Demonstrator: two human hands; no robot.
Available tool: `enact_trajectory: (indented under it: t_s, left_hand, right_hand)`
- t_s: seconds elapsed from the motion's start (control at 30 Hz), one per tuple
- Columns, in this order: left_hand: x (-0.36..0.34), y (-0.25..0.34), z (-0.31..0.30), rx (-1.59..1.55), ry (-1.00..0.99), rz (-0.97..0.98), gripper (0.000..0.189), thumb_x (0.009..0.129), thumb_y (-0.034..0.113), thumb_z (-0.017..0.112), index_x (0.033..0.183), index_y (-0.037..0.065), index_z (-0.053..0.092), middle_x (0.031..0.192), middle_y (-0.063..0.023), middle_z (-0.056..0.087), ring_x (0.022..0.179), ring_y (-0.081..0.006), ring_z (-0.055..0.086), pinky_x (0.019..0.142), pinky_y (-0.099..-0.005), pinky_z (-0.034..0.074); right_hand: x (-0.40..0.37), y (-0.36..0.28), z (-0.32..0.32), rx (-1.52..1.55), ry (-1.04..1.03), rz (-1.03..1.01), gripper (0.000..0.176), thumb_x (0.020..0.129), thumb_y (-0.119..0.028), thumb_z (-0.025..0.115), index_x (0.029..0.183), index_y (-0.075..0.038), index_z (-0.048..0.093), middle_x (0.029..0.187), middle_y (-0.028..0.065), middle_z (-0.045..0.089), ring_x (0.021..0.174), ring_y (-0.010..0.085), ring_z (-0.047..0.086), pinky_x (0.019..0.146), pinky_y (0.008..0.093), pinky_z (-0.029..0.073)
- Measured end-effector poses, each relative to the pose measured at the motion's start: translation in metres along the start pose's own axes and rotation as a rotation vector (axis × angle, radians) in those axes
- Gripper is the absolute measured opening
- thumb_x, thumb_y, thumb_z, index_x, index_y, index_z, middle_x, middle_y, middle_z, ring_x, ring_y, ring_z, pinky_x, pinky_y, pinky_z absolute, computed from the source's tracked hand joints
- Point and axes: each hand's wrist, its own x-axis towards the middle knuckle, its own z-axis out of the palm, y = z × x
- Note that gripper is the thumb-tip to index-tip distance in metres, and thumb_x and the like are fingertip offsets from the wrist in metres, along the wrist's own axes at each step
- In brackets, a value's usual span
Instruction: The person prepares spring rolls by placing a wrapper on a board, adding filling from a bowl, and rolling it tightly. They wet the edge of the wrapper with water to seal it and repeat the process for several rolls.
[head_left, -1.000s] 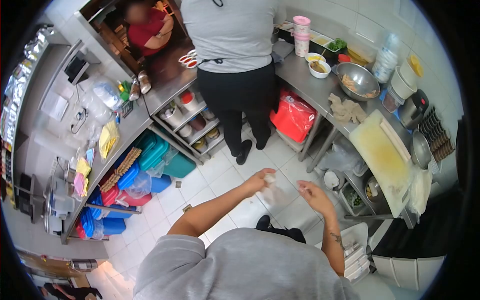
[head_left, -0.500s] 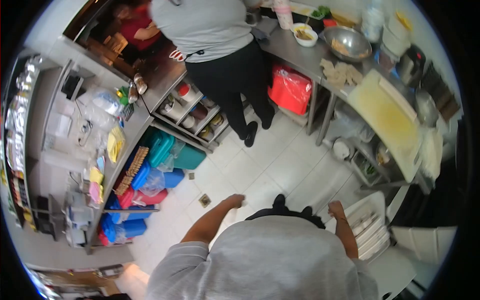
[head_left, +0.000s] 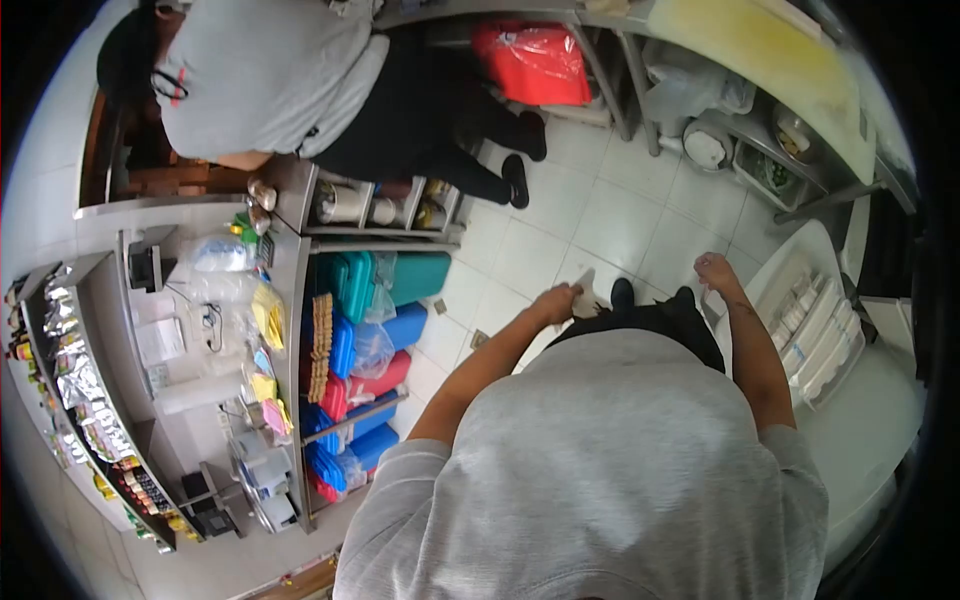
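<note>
My left hand (head_left: 556, 302) is closed, low in front of my body, on a thin, pale beige piece (head_left: 586, 290) that looks like cloth or paper. Its lower end hangs by my dark trousers (head_left: 650, 327). On the other side, my right hand (head_left: 714, 270) is raised over the floor with its fingers curled in. A whitish edge shows just below that hand, but what it holds, if anything, I cannot make out. Nearest to the right arm is a white plastic container (head_left: 810, 330) with several white pieces inside.
A co-worker in a grey shirt (head_left: 265, 75) leans over the counter corner at upper left. Lidded teal (head_left: 400, 278), blue and red bins fill the shelf below the left counter (head_left: 285, 340). A yellowed cutting board (head_left: 765, 65) tops the table at upper right, near a red bag (head_left: 535, 62).
My view has turned and shifted, so the right-hand worktop is mostly out of frame. The co-worker now bends leftward over the counter. The pale piece in my left hand shows more clearly.
</note>
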Motion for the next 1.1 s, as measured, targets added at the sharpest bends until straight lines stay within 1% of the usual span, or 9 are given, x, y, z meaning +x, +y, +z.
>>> enact_trajectory:
  t_s: [0.07, 0.2, 0.37, 0.43, 0.57, 0.77, 0.9, 1.0, 1.1]
  left_hand:
    - [-0.006, -0.006, 0.006, 0.004, -0.031, -0.015, 0.053, 0.074, 0.004, 0.064, 0.126, 0.01, 0.053, 0.11, -0.0215, 0.058, 0.103, -0.0379, 0.059, 0.088, -0.043, 0.048]
    - [-0.015, -0.027, 0.011, 0.064, -0.015, -0.046, 0.042, 0.079, 0.011, 0.061, 0.12, 0.006, 0.054, 0.105, -0.0219, 0.06, 0.101, -0.0377, 0.06, 0.086, -0.0446, 0.049]
    - [-0.024, -0.038, 0.009, 0.018, 0.037, -0.149, 0.045, 0.074, 0.002, 0.057, 0.119, 0.006, 0.057, 0.108, -0.0224, 0.062, 0.103, -0.037, 0.06, 0.088, -0.0426, 0.049]
    - [-0.022, -0.037, 0.006, 0.012, 0.046, -0.173, 0.048, 0.073, 0.001, 0.058, 0.12, 0.007, 0.057, 0.109, -0.0215, 0.062, 0.103, -0.0367, 0.06, 0.088, -0.0424, 0.049]
    - [-0.023, -0.022, 0.004, 0.04, 0.013, -0.136, 0.05, 0.073, 0.001, 0.058, 0.122, 0.008, 0.056, 0.11, -0.0207, 0.061, 0.104, -0.0357, 0.059, 0.088, -0.0424, 0.049]
    - [-0.015, -0.001, 0.0, 0.04, -0.012, -0.064, 0.047, 0.076, 0.005, 0.059, 0.123, 0.008, 0.055, 0.111, -0.0202, 0.06, 0.106, -0.036, 0.058, 0.089, -0.0425, 0.048]
    - [-0.018, 0.005, -0.008, 0.036, 0.007, -0.029, 0.047, 0.077, 0.008, 0.06, 0.123, 0.008, 0.054, 0.111, -0.0209, 0.06, 0.106, -0.0358, 0.058, 0.09, -0.0423, 0.048]
    - [-0.02, 0.011, -0.014, 0.034, -0.033, -0.109, 0.054, 0.074, -0.004, 0.054, 0.127, 0.01, 0.053, 0.116, -0.0202, 0.057, 0.109, -0.0358, 0.057, 0.092, -0.04, 0.047]
    - [-0.024, 0.008, -0.016, 0.063, -0.049, -0.125, 0.053, 0.075, -0.004, 0.053, 0.126, 0.009, 0.053, 0.114, -0.0207, 0.058, 0.108, -0.0368, 0.057, 0.091, -0.0408, 0.047]
  right_hand:
    - [0.001, -0.024, -0.007, 0.08, -0.005, 0.002, 0.014, 0.082, -0.018, 0.062, 0.09, -0.007, 0.063, 0.07, 0.0008, 0.058, 0.058, 0.0113, 0.057, 0.045, 0.0263, 0.042]
    - [0.01, -0.027, -0.008, 0.078, 0.004, -0.026, 0.022, 0.081, -0.02, 0.064, 0.096, -0.004, 0.065, 0.072, 0.0067, 0.063, 0.06, 0.0136, 0.061, 0.045, 0.0285, 0.045]
    - [-0.004, 0.015, -0.019, -0.006, -0.025, 0.03, 0.02, 0.079, -0.021, 0.061, 0.091, -0.005, 0.062, 0.072, 0.0034, 0.059, 0.059, 0.0128, 0.058, 0.046, 0.0275, 0.044]
    - [-0.011, 0.029, -0.026, -0.057, -0.043, 0.129, 0.022, 0.079, -0.023, 0.06, 0.09, -0.004, 0.062, 0.07, 0.004, 0.058, 0.058, 0.0133, 0.058, 0.046, 0.0281, 0.045]
    - [-0.026, 0.038, -0.036, -0.052, -0.021, 0.205, 0.023, 0.078, -0.023, 0.06, 0.089, -0.004, 0.062, 0.069, 0.0045, 0.058, 0.058, 0.0141, 0.058, 0.046, 0.029, 0.045]
    - [-0.023, 0.034, -0.043, 0.012, 0.029, 0.116, 0.021, 0.078, -0.022, 0.058, 0.09, -0.005, 0.063, 0.072, 0.0033, 0.059, 0.059, 0.0138, 0.057, 0.048, 0.0292, 0.045]
    - [-0.021, 0.022, -0.04, 0.042, 0.027, 0.139, 0.019, 0.079, -0.022, 0.059, 0.089, -0.007, 0.063, 0.071, 0.0026, 0.058, 0.059, 0.0135, 0.057, 0.048, 0.0288, 0.045]
    - [-0.013, 0.024, -0.039, 0.042, 0.013, 0.13, 0.019, 0.078, -0.022, 0.06, 0.09, -0.008, 0.063, 0.071, 0.0027, 0.058, 0.059, 0.0135, 0.058, 0.048, 0.0288, 0.045]
    - [-0.006, 0.025, -0.041, 0.052, 0.003, 0.12, 0.019, 0.078, -0.022, 0.06, 0.091, -0.007, 0.063, 0.071, 0.0028, 0.058, 0.059, 0.0137, 0.058, 0.048, 0.0294, 0.045]
